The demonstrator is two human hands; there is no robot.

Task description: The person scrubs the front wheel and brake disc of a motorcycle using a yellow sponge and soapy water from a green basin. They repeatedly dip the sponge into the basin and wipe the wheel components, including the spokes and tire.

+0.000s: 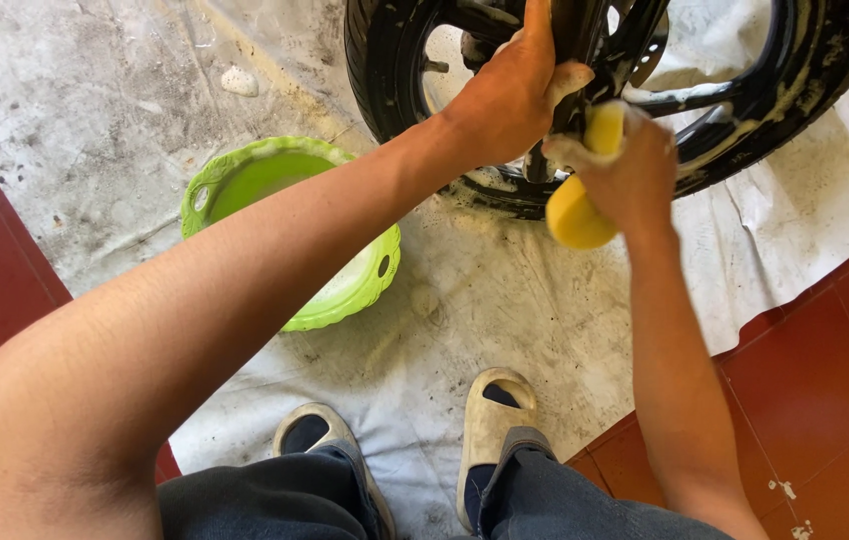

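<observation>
A black motorcycle wheel (390, 70) with soapy spokes stands upright at the top of the head view. My left hand (510, 90) reaches across and grips a black spoke near the hub. My right hand (625, 170) is closed around a yellow sponge (575, 215), which is pressed against the wheel's lower spokes. Foam clings to the rim and to my fingers.
A lime-green plastic basin (340, 300) sits on a dirty white sheet (505, 320) left of the wheel, partly hidden by my left forearm. Red floor tiles (815, 380) border the sheet. My feet in beige slides (490, 420) rest near the bottom.
</observation>
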